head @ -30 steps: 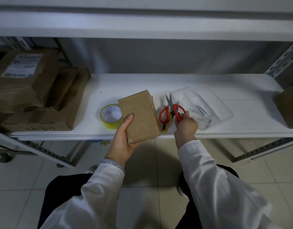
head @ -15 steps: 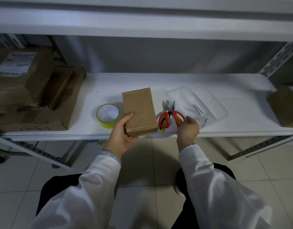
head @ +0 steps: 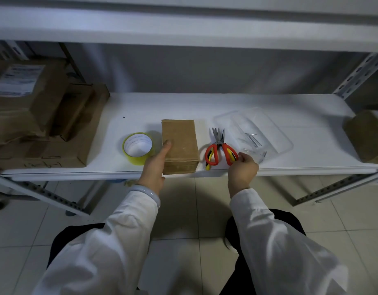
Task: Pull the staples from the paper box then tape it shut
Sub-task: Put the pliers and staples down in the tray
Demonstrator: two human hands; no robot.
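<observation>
A brown paper box (head: 180, 143) lies flat on the white shelf (head: 205, 107), close to its front edge. My left hand (head: 155, 167) grips the box's left side, with the thumb on its top face. Red-and-yellow-handled pliers (head: 220, 151) lie on the shelf just right of the box, jaws pointing away from me. My right hand (head: 243, 169) has its fingers curled round the tip of the pliers' right handle. A yellow tape roll (head: 138, 149) lies flat to the left of the box, beside my left hand.
A clear plastic tray (head: 275, 143) holding a few pulled staples (head: 253, 138) sits right of the pliers. Stacked cardboard parcels (head: 39, 124) fill the shelf's left end and another brown box (head: 365, 135) its right end. An upper shelf (head: 183, 33) hangs overhead.
The box went from tilted up in my left hand to lying flat on the shelf. My right hand lowered the pliers onto the shelf beside it.
</observation>
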